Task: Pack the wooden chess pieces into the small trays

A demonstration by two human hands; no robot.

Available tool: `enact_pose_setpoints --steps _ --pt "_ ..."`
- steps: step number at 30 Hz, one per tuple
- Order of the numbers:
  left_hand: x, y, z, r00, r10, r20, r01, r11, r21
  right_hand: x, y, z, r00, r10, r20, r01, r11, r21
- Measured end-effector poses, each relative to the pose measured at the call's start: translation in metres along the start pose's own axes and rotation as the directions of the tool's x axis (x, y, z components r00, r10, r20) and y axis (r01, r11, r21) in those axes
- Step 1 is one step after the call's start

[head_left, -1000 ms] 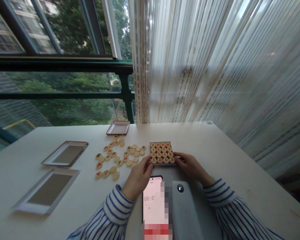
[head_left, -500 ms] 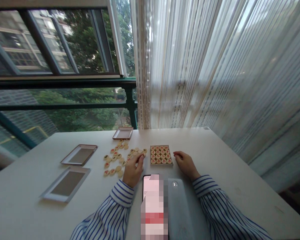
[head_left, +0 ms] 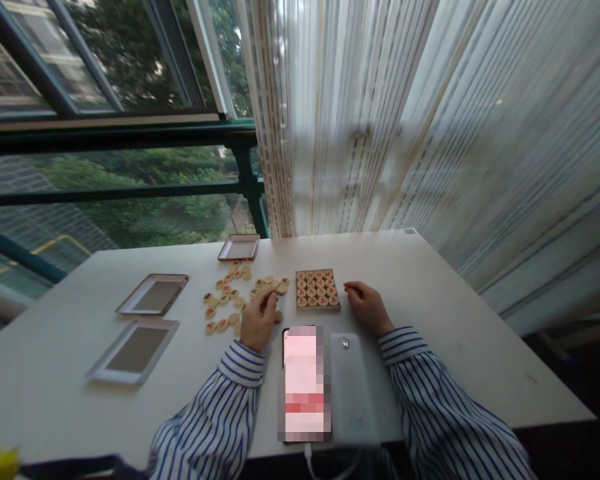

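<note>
My left hand [head_left: 260, 321] hovers over the near right edge of a loose spread of round wooden xiangqi pieces [head_left: 223, 325]. Its thumb and forefinger are pressed together; whether a piece sits between them is hidden. A shallow square box [head_left: 318, 308] to its right holds rows of xiangqi pieces with red characters [head_left: 311, 292] facing up. Just off the box's right side, my right hand [head_left: 369, 308] rests on the table, fingers curled in and no object showing. Some of the loose pieces show red or dark characters, others a plain face.
A phone [head_left: 305, 373] and a pale power bank [head_left: 355, 393] lie between my forearms, a white cable [head_left: 309, 457] below. Three shallow trays or lids stand leftward: one at the back [head_left: 239, 258], one brown-rimmed [head_left: 180, 291], one silver [head_left: 165, 327]. A curtain [head_left: 340, 167] hangs behind the table.
The view has tilted down, so the table's near edge and the cable now show. Both hands keep nearly the same places beside the box and pieces.
</note>
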State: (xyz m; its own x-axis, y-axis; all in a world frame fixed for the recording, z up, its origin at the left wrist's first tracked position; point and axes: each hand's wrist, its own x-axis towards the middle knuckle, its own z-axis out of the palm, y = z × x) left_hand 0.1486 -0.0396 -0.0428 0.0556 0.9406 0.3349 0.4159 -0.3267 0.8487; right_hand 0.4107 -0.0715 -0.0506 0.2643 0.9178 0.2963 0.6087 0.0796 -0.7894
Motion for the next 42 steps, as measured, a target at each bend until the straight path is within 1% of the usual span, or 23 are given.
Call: enact_pose_setpoints --steps 6,12,15,20,22,25,27,29,31,33,34,36,39,41,42 --pt "0.0 0.004 -0.018 1.0 -0.003 -0.015 0.002 0.999 -0.053 -0.004 0.004 -0.002 1.0 0.012 0.012 -0.012 1.0 -0.013" --pt "0.004 0.005 -0.034 0.999 -0.043 0.012 0.043 0.997 -0.064 -0.005 0.007 -0.004 0.999 0.052 0.014 -0.052 0.998 -0.03" --pt "0.008 0.005 -0.045 0.998 -0.052 0.031 0.053 0.998 -0.039 -0.003 0.005 -0.005 0.996 0.085 0.017 -0.085 0.996 -0.009" --pt "0.021 0.005 -0.067 0.997 -0.078 0.016 0.078 0.997 0.001 0.001 -0.001 -0.012 0.988 0.138 0.072 -0.14 0.99 0.02" --pt "0.027 0.004 -0.075 0.997 -0.076 0.004 0.076 0.997 -0.014 0.004 -0.005 -0.017 0.986 0.15 0.07 -0.151 0.988 0.008" --pt "0.035 0.003 -0.087 0.995 -0.096 -0.016 0.096 0.995 -0.035 0.013 -0.016 -0.024 0.988 0.132 0.081 -0.132 0.991 0.0" --pt "0.042 0.002 -0.097 0.992 -0.124 -0.033 0.123 0.992 -0.033 0.022 -0.028 -0.027 0.989 0.113 0.09 -0.113 0.994 -0.01" --pt "0.05 -0.003 -0.106 0.987 -0.15 -0.054 0.149 0.988 -0.03 0.034 -0.044 -0.027 0.991 0.065 0.115 -0.062 0.998 -0.032" --pt "0.062 -0.013 -0.116 0.983 -0.164 -0.083 0.161 0.986 -0.045 0.048 -0.063 -0.021 0.985 0.011 0.172 -0.001 0.998 -0.059" --pt "0.076 -0.024 -0.123 0.976 -0.198 -0.092 0.191 0.978 -0.078 0.065 -0.081 -0.01 0.972 -0.033 0.233 0.057 0.994 -0.096" --pt "0.083 -0.03 -0.126 0.97 -0.216 -0.114 0.206 0.974 -0.099 0.073 -0.09 -0.003 0.965 -0.055 0.256 0.089 0.988 -0.123" --pt "0.098 -0.039 -0.131 0.95 -0.276 -0.145 0.256 0.956 -0.143 0.089 -0.107 0.015 0.942 -0.099 0.322 0.157 0.974 -0.162" --pt "0.118 -0.047 -0.135 0.923 -0.355 -0.147 0.329 0.929 -0.17 0.113 -0.125 0.046 0.906 -0.15 0.396 0.235 0.956 -0.175" --pt "0.13 -0.051 -0.136 0.917 -0.368 -0.153 0.346 0.926 -0.153 0.127 -0.133 0.067 0.878 -0.183 0.441 0.283 0.943 -0.173" --pt "0.135 -0.054 -0.136 0.915 -0.371 -0.156 0.35 0.925 -0.15 0.134 -0.136 0.077 0.868 -0.181 0.462 0.297 0.936 -0.191"
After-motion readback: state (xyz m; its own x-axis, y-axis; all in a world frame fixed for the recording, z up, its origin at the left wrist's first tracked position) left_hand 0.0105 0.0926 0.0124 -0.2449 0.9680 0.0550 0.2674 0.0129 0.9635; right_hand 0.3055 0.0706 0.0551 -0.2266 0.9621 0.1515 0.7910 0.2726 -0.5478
